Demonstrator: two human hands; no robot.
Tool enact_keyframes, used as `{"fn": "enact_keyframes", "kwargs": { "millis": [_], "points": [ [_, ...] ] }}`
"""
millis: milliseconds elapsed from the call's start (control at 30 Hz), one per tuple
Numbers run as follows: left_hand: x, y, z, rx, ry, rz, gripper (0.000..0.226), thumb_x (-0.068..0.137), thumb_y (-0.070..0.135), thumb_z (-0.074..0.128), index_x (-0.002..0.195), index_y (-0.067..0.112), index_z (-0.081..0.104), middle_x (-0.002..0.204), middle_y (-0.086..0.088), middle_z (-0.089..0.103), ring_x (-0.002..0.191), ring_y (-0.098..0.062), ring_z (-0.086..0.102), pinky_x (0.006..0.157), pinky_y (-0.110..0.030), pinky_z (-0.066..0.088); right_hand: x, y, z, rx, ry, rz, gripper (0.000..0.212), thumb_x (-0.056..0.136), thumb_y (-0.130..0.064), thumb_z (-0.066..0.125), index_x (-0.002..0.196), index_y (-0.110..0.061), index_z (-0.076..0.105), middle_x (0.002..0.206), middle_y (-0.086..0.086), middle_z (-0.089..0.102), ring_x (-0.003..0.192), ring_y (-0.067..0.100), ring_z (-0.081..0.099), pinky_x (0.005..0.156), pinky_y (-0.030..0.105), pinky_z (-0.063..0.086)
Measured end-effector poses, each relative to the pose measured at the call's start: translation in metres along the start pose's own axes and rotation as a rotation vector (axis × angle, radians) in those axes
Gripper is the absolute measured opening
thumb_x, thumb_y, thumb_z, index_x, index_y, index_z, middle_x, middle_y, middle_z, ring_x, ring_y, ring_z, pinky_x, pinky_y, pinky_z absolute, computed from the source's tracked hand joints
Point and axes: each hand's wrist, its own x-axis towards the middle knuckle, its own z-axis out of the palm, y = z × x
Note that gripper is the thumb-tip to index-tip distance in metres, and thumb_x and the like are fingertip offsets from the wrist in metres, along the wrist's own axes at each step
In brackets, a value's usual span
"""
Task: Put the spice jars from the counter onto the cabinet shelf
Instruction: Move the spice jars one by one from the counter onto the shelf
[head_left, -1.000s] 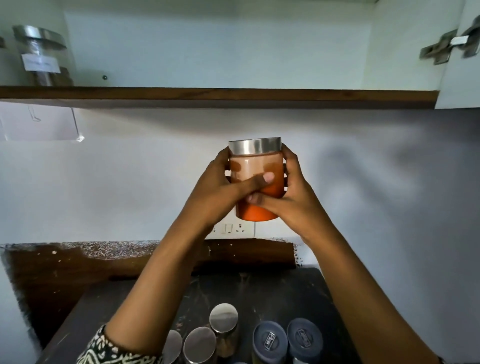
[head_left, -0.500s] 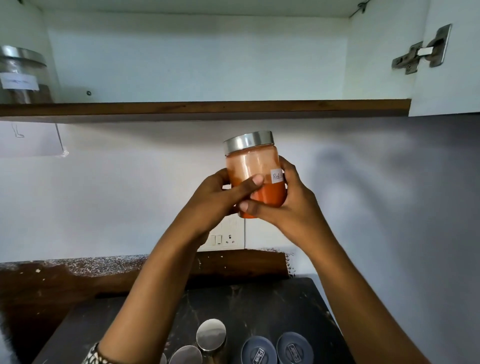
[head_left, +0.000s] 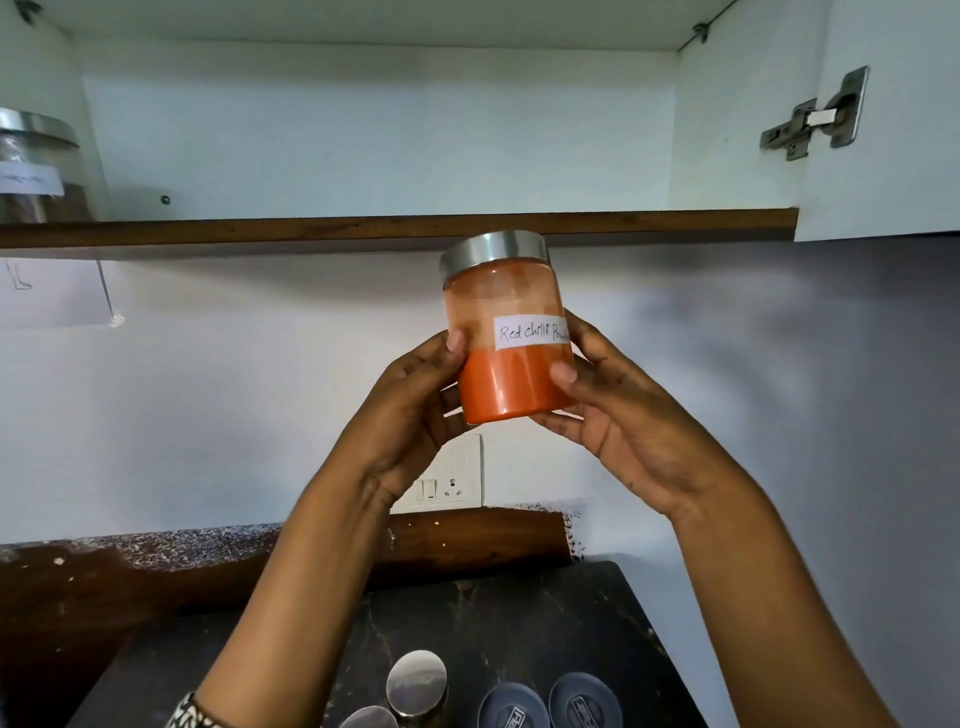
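- The clear round jar of orange-red powder (head_left: 506, 338), with a steel lid and a handwritten "Red chilli" label, is in the air near the middle of the scene. It is above the counter and not yet on the shelf, and it leans slightly with its lid to the left.
- The left hand (head_left: 410, 410) and the right hand (head_left: 623, 426) are curled round the jar's lower half from opposite sides, with the thumbs on its front.
- Risk: the lid lines up with the brown wooden front edge of the cabinet shelf (head_left: 363, 228). If lifted straight up, it could knock that edge and jolt the jar out of the grip.
- Risk: the grip is low on a smooth wall, so if one hand lets go early the jar may tip or slide.
- Risk: a dropped jar would probably land on the jars standing below it, on the near part of the dark stone counter (head_left: 545, 608).
- Lesser risk: the steel-lidded glass jar (head_left: 36, 166) already on the shelf is at the far left, well apart from the held jar.
- Count: one jar is held and one is on the shelf.
- Count: four jars show on the counter, partly cut off by the frame edge. Two have steel lids (head_left: 418, 680) and two have dark grey lids (head_left: 584, 699).
- Count: one metal door hinge (head_left: 815, 117) is at the upper right, and one white wall socket (head_left: 449, 478) is behind the hands.
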Motion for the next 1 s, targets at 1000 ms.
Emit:
{"fn": "enact_keyframes", "kwargs": {
  "millis": [1000],
  "points": [
    [-0.014,0.154,-0.098,0.592,0.259,0.406,0.072,0.066,0.048,0.078,0.130,0.023,0.055,0.117,0.006,0.068,0.109,-0.012,0.063,0.100,-0.037,0.047,0.115,-0.065,0.145,-0.265,0.043,-0.252,0.043,0.081,-0.025,0.068,0.118,-0.038,0.050,0.119,-0.008,0.066,0.110,0.005,0.061,0.088,0.019,0.048]
  ]
}}
